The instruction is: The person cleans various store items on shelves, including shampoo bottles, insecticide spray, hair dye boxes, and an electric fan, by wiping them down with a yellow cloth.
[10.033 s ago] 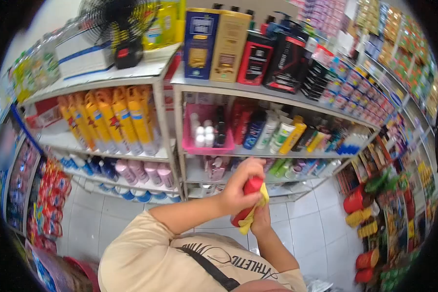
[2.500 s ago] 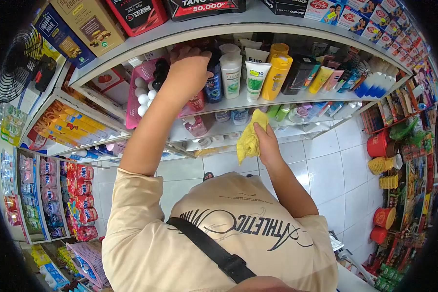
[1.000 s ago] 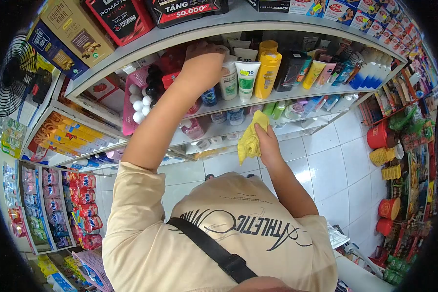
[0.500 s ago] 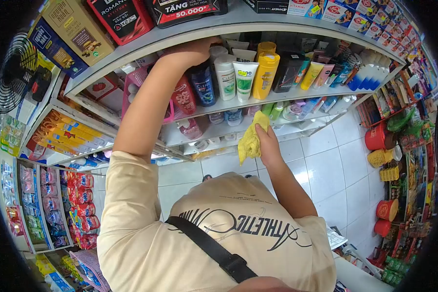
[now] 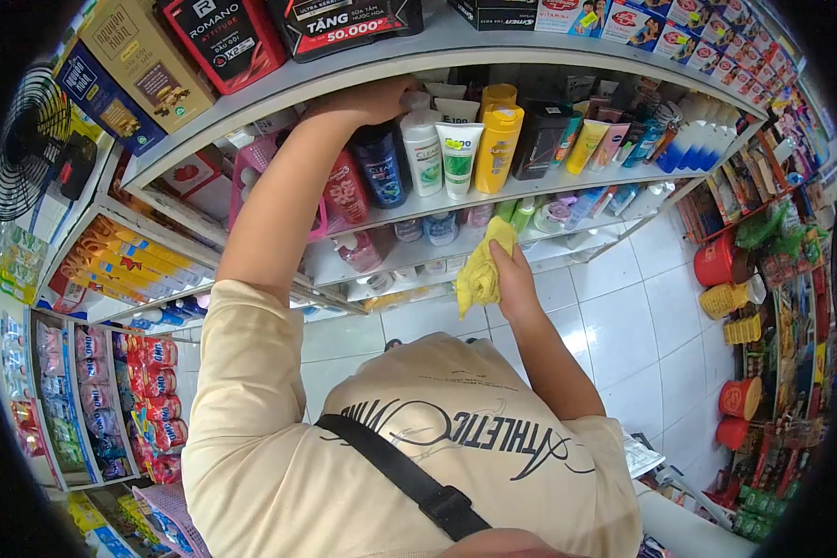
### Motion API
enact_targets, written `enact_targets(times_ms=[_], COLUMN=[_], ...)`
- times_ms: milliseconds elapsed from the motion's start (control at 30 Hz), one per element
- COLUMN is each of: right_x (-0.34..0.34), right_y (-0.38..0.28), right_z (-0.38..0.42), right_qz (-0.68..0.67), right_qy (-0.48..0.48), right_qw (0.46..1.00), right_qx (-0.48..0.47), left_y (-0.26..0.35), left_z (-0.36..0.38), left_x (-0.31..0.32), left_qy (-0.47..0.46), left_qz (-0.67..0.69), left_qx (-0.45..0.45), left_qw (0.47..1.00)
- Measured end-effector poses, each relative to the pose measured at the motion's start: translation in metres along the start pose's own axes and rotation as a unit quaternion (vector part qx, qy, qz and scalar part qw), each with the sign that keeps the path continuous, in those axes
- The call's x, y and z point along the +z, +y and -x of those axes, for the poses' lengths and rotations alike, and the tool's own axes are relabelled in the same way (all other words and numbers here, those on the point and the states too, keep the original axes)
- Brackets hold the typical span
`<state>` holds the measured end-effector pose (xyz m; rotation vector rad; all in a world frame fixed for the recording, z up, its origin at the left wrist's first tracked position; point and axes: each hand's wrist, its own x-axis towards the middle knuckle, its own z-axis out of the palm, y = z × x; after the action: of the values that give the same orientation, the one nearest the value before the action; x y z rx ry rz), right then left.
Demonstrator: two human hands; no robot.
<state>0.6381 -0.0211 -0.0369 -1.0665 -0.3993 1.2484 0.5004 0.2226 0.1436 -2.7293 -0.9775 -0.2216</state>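
Note:
My left hand (image 5: 374,100) reaches into the shelf, above and behind the front row of bottles. Its fingers are mostly hidden there, so whether it grips anything does not show. Just below it stand a dark blue Clear bottle (image 5: 378,167) and a white Clear shampoo bottle (image 5: 423,153). A red bottle (image 5: 346,189) stands under my wrist. To the right are a white and green E100 tube (image 5: 460,160) and a yellow bottle (image 5: 498,149). In front of the lower shelf, my right hand (image 5: 514,282) is closed on a crumpled yellow cloth (image 5: 479,272), which hangs down from it.
Boxes and packs line the top shelf (image 5: 493,48) overhead. A pink basket (image 5: 244,177) sits at the left end of the middle shelf. Further left are a fan (image 5: 33,139) and hanging detergent packets (image 5: 163,406). Red tubs (image 5: 739,398) stand beside the tiled floor (image 5: 618,316) at right.
The view has shifted slightly, so the shelf goods appear a little further left. My left hand stays behind the bottles, and my right hand still holds the cloth in nearly the same place.

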Motion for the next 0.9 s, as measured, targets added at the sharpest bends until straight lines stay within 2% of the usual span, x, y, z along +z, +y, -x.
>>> enact_targets(times_ms=[167,267,367,467,567,667,767,900], right_x=[0.000,-0.002,-0.003,-0.009,-0.014,-0.011,-0.002,0.001], right_y=[0.003,0.006,0.005,0.006,0.007,0.006,0.008,0.014], right_z=[-0.001,-0.003,-0.001,-0.002,-0.004,-0.004,-0.003,-0.005], right_qz=[-0.007,0.002,0.009,0.006,0.008,0.004,-0.002,-0.004], right_qy=[0.001,0.000,-0.004,0.007,0.018,0.011,0.013,0.001], right_qw=[1.000,1.000,1.000,1.000,1.000,1.000,1.000,1.000], right_qx=[0.001,0.007,0.004,0.000,-0.004,0.004,0.013,0.017], left_y=[0.001,-0.007,-0.020,-0.039,-0.048,-0.059,-0.082,-0.083], left_z=[0.002,0.004,0.013,0.042,0.073,0.088,0.090,0.086], left_x=[0.001,0.003,0.001,-0.013,-0.040,-0.047,-0.010,0.007], left_qy=[0.006,0.032,0.087,0.207,0.127,-0.008,0.019,-0.021], left_qz=[0.025,0.056,0.089,0.100,0.161,0.238,0.305,0.225], left_qx=[-0.016,0.005,-0.029,-0.059,-0.093,-0.162,-0.115,-0.145], left_qw=[1.000,0.998,0.992,0.971,0.974,0.957,0.945,0.963])
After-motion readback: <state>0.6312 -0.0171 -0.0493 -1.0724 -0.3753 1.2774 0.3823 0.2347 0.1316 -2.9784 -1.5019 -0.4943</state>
